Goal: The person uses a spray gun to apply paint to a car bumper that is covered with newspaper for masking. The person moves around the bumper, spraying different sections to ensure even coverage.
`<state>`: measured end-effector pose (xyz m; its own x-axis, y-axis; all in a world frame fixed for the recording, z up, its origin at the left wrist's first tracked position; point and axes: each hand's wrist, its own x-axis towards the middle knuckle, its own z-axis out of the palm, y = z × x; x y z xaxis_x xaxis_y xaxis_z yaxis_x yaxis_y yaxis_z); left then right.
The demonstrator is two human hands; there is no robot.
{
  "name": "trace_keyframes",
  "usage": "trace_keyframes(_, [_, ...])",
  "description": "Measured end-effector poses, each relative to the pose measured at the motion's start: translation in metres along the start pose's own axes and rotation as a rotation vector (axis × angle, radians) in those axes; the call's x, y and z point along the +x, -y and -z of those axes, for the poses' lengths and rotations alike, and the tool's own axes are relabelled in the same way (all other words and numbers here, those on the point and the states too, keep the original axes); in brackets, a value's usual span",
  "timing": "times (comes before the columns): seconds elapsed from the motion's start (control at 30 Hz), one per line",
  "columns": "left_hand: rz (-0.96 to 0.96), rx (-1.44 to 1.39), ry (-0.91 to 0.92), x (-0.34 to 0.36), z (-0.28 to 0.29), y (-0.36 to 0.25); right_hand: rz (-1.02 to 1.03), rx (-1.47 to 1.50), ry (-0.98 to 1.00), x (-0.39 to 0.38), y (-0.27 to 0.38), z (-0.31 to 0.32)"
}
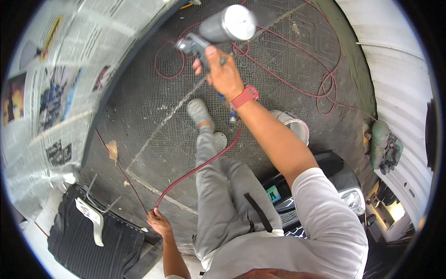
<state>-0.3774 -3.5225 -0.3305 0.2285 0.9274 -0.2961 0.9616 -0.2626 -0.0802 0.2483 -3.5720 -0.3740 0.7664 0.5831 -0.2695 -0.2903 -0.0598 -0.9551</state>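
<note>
My right hand (223,74), with a red watch at the wrist, grips a grey spray gun (197,46) held out over the textured dark floor. A grey cylindrical cup with a white top (227,23) sits at the gun's upper end, blurred by motion. A red hose (197,167) runs down from a fitting just below my right wrist to my left hand (160,221), whose fingers are closed around it low at the left, beside my leg. More of the red hose lies in loops on the floor beyond the gun.
A curved panel covered in newspaper (55,79) stands at the left. A bucket (302,125) and a black bumper with headlamp (334,174) are at my right; a green compressor (385,144) is by the white wall (399,56). A black ribbed piece (93,237) lies lower left.
</note>
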Motion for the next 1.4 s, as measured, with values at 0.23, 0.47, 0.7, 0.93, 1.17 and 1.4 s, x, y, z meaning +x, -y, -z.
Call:
trace_keyframes(0.23, [-0.03, -0.169, 0.189, 0.041, -0.044, -0.113, 0.126, -0.151, -0.395, 0.114, 0.035, 0.147])
trace_keyframes(0.47, [-0.027, -0.216, 0.375, 0.068, -0.032, -0.233, 0.226, -0.13, -0.667, 0.19, 0.059, 0.247])
trace_keyframes(0.7, [0.207, -0.216, 0.456, 0.11, 0.006, -0.31, -0.009, -0.011, -0.383, 0.166, 0.023, 0.272])
trace_keyframes(0.93, [0.088, -0.168, 0.544, 0.112, 0.043, -0.407, -0.133, -0.063, -0.215, 0.199, 0.073, 0.327])
trace_keyframes(1.17, [0.141, -0.229, 0.438, 0.047, 0.056, -0.512, 0.072, -0.123, -0.336, 0.275, 0.228, 0.433])
trace_keyframes(1.4, [0.253, -0.35, 0.418, -0.033, 0.072, -0.654, -0.005, -0.144, 0.082, 0.292, 0.336, 0.456])
